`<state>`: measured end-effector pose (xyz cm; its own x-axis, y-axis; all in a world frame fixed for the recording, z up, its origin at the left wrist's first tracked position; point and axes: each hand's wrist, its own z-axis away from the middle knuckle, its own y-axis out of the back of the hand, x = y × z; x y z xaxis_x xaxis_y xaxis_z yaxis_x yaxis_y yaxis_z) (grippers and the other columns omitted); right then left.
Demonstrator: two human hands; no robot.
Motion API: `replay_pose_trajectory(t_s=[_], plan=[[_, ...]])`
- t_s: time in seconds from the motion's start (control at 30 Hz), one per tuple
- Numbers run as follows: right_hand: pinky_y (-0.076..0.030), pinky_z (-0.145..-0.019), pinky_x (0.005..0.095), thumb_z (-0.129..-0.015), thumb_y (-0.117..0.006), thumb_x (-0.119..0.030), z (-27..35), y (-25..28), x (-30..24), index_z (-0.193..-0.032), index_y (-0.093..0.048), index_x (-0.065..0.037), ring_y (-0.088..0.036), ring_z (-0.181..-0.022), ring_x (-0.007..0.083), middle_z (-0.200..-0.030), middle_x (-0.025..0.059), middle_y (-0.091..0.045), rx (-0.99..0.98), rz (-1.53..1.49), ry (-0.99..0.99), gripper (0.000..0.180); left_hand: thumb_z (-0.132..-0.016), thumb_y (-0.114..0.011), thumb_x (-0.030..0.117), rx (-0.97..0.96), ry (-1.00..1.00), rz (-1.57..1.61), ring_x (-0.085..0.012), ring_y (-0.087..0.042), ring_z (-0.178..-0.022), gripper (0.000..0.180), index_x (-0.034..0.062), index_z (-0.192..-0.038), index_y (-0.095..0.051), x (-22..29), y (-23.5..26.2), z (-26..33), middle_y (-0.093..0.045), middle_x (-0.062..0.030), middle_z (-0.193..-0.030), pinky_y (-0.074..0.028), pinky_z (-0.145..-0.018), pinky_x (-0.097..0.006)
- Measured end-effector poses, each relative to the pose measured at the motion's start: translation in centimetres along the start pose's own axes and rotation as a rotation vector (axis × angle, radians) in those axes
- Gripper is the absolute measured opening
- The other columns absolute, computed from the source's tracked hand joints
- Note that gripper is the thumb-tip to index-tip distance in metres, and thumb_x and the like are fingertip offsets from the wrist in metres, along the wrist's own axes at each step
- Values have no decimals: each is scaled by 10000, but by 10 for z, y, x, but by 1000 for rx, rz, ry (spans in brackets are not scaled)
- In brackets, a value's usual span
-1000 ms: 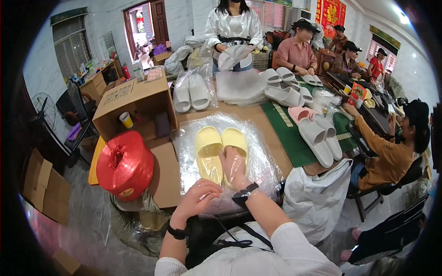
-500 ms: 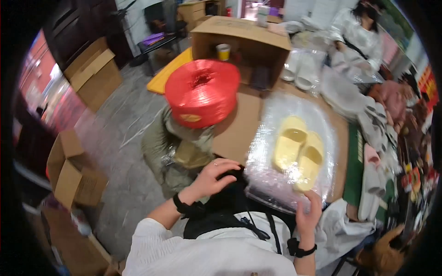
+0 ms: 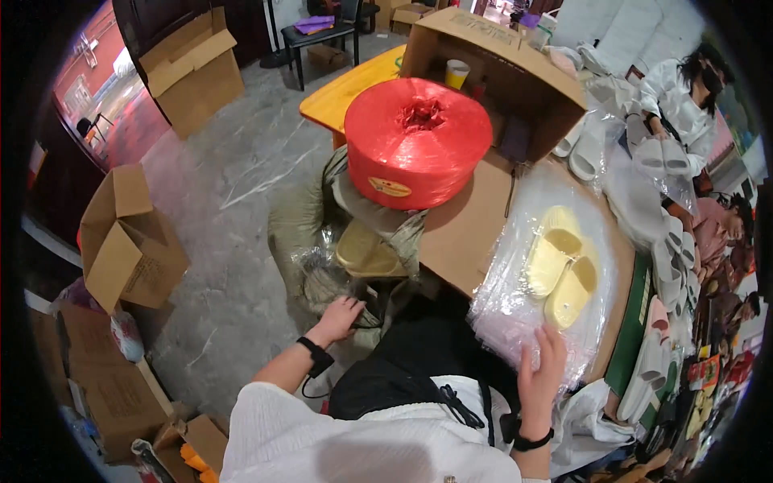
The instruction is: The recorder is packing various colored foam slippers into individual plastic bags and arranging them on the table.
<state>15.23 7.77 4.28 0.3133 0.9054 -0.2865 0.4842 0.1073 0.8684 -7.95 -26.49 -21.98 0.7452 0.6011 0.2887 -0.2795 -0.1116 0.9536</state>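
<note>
A pair of pale yellow slippers [image 3: 561,270] lies on a stack of clear plastic bags [image 3: 503,302] at the table's near side. My right hand [image 3: 543,366] rests at the stack's near edge, just below the slippers, fingers stretched out and holding nothing. On the left, my left hand [image 3: 338,318] is low beside an olive-green sack [image 3: 294,217], its fingers apart, with nothing seen in them. Tan slippers [image 3: 366,251] in clear wrapping show in the sack's mouth. Whether my left fingertips touch the sack, I cannot tell.
A big red roll of plastic twine [image 3: 419,149] stands at the table's left, before an open cardboard box [image 3: 515,80] holding a yellow cup [image 3: 456,74]. Grey slippers [image 3: 668,258] line the right side. A co-worker [image 3: 684,101] sits far right. Cartons [image 3: 133,241] stand on the left floor.
My left hand has moved left and down, from the table's near edge to the sack. My right hand stays by the bag stack. The view has shifted, so the table appears further right.
</note>
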Motion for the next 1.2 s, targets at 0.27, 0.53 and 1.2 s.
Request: replay_pose_trajectory(t_s=[0.27, 0.53, 1.2], plan=[[-526, -783, 375, -800, -701, -53, -36, -60, -96, -1008, -676, -58, -657, -871, 299, -933, 104, -685, -615, -735, 515, 209, -810, -578, 114, -12, -6, -132, -318, -553, -1036, 147, 36, -889, -675, -7, -35, -2, -621, -130, -960, -466, -878, -429], [-520, -905, 444, -786, -660, -76, -38, -266, -117, -1187, -632, -36, -596, -1134, 367, -1193, 175, -635, -867, -571, 856, 404, -739, -618, 139, -255, -155, 709, -292, -639, -800, 209, 7, -898, -645, 30, 159, 86, -632, -152, -830, -479, -682, -412], [-492, -770, 504, -645, -610, -67, -65, -131, -101, -1114, -628, 3, -606, -895, 458, -902, 269, -641, -977, -826, 532, 475, -746, -626, 123, -279, 257, 504, -401, -640, -945, 284, 85, -1017, -702, -28, 30, 27, -686, -211, -963, -512, -823, -461]])
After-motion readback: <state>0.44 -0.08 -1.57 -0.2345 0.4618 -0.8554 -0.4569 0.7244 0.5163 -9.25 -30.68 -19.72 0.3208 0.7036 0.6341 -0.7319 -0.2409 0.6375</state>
